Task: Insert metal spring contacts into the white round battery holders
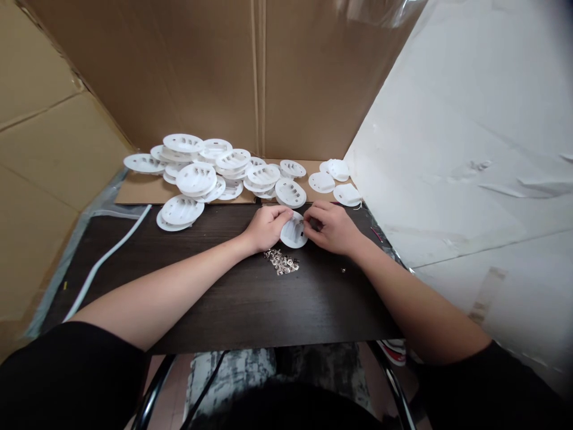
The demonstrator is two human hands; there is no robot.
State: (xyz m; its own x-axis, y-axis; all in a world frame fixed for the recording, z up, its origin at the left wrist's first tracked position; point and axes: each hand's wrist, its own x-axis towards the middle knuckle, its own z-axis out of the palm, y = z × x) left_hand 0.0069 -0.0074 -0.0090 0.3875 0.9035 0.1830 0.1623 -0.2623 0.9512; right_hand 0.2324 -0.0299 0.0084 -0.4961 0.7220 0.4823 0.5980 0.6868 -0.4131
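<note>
A round white plastic disc (293, 233) with moulded slots is tilted up above the dark table. My left hand (267, 229) grips its left edge, thumb lying on the upper face. At the right edge of the disc, my right hand (333, 228) has its thumb and fingertips pinched together close to the slots. Whatever sits between those fingertips is too small or hidden to make out. Just below the disc lies a small heap of shiny metal clips (282, 263). One single metal piece (343, 270) rests apart, below my right hand.
Stacks of similar white discs (183, 212) stand behind on a flat cardboard sheet (134, 190). More discs (321, 182) lie at the back right. A white cable (107, 257) crosses the table's left side. Cardboard (304, 77) walls the back; a white surface (483, 149) rises at right.
</note>
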